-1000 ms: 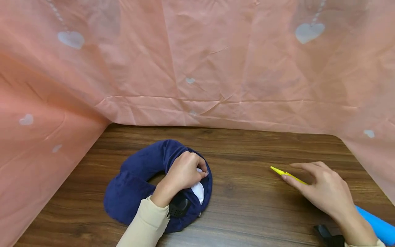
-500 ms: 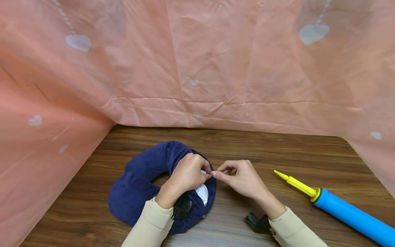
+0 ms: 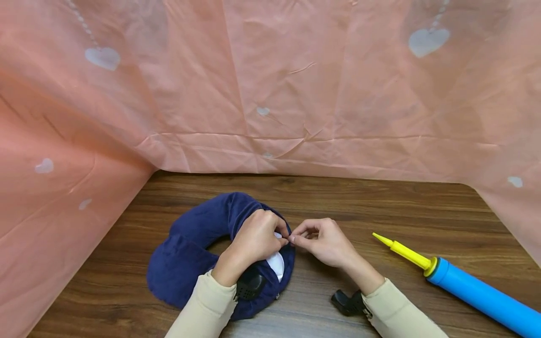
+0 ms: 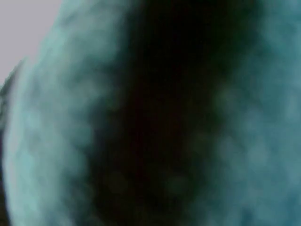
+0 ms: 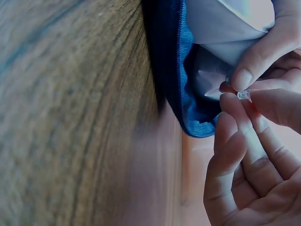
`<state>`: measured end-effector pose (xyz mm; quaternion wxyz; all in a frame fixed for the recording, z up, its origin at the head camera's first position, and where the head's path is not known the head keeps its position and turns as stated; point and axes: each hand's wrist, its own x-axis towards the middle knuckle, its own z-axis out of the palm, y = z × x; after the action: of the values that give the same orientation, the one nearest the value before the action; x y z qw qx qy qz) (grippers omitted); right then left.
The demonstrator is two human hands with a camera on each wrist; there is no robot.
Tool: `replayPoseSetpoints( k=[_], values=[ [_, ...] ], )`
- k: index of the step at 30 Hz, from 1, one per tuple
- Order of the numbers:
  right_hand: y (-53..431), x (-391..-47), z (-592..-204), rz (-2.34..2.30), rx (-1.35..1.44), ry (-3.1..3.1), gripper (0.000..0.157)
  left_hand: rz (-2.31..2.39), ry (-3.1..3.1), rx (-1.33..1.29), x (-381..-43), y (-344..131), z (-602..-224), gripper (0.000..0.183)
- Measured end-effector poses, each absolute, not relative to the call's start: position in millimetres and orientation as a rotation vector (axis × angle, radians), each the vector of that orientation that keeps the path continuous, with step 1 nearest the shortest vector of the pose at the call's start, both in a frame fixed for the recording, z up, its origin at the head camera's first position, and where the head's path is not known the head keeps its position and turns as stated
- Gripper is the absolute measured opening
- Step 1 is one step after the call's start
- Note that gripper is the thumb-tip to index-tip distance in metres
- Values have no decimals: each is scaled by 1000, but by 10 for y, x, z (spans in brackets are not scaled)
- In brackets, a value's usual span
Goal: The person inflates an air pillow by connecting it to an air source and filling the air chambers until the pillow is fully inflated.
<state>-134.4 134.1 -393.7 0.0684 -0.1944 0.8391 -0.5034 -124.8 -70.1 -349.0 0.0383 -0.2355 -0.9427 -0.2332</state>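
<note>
A navy neck pillow [image 3: 181, 270] lies on the wooden table, its cover unzipped on the right side. White inner lining [image 3: 276, 266] shows through the opening. At that opening my left hand [image 3: 258, 237] pinches the base of a small clear valve, thumb against fingers. From the right, my right hand [image 3: 327, 241] holds the tip of the same clear valve [image 5: 243, 95] between thumb and fingertips, seen close in the right wrist view. Blurred blue fabric [image 4: 263, 155] and a dark gap fill the left wrist view, with no fingers visible.
A blue hand pump [image 3: 477, 291] with a yellow nozzle [image 3: 407, 253] lies on the table [image 3: 338, 197] to the right of my right hand. Pink cloth [image 3: 296, 94] with pale hearts hangs at the back and sides.
My right hand has left the pump's yellow nozzle and moved left to the valve, where its fingertips now pinch. The pump is left lying on the table. My left hand stays at the opening.
</note>
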Motion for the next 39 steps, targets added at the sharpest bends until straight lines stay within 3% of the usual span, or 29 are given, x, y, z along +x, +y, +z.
replayPoseSetpoints(
  k=[14,25,33,39],
  values=[
    [1318,-1351,-3910,-1643,-602,2430,6,-566,-2935,-609,-1171,-802,-3401,18],
    [1308,-1377,-4032,-1914,-450,2071,23,-504,-2889,-776,-1208,-867,-3387,9],
    [1298,-1352,-4056,-2041,-437,1932,5,-640,-2846,-856,-1269,-980,-3406,6],
    [1264,-1336,-4128,-2076,-401,1749,15,-590,-2776,-945,-1279,-985,-3408,6]
  ],
)
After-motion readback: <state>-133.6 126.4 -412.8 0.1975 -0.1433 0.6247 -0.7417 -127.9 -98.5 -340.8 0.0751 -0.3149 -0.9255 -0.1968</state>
